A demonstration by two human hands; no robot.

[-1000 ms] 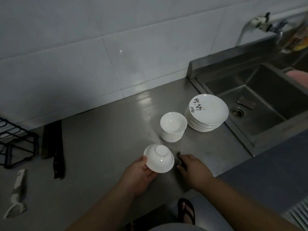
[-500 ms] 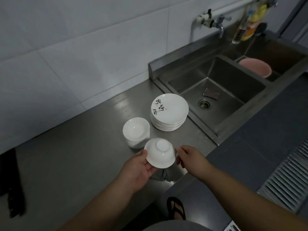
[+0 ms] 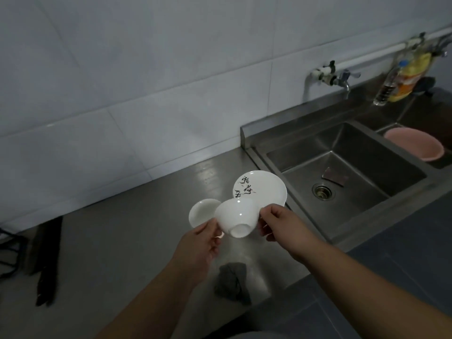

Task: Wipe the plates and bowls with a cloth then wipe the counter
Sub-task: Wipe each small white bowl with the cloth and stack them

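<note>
A white tiled wall (image 3: 146, 81) fills the upper half of the frame, dim and bluish. Below it a steel tabletop (image 3: 110, 253) runs from the left edge to the centre, and dark floor tiles (image 3: 403, 260) take the lower right corner. At the right a steel sink (image 3: 305, 148) is set into the tabletop, with a second basin beyond it at the far right edge, where a pink tub (image 3: 413, 145) sits.

Both forearms rise from the bottom of the frame to the centre. The left hand (image 3: 198, 248) and the right hand (image 3: 281, 228) hold one white bowl (image 3: 238, 215) between them in the air above the tabletop. Each is curled on an opposite side of it, the left gripping the left side with thumb and fingers, the right pinching the right side. The bowl is tipped so that its foot ring faces the camera.

Just behind the bowl, right of centre, stands a stack of white plates (image 3: 266, 192), the top one marked with black brushwork. Left of that, partly hidden by the held bowl, is a stack of white bowls (image 3: 201, 211).

A crumpled grey cloth (image 3: 232, 285) lies on the tabletop near its front edge, below the hands and touched by neither. At the left, a long dark knife (image 3: 47, 260) lies beside a black wire rack (image 3: 7, 253) cut off by the frame edge.

A tap (image 3: 342, 78) juts from the wall above the sink. In the upper right a clear bottle (image 3: 389, 84) leans beside a yellow packet (image 3: 411, 77). In the sink, a small dark pad (image 3: 335, 176) lies near the drain (image 3: 322, 191).
</note>
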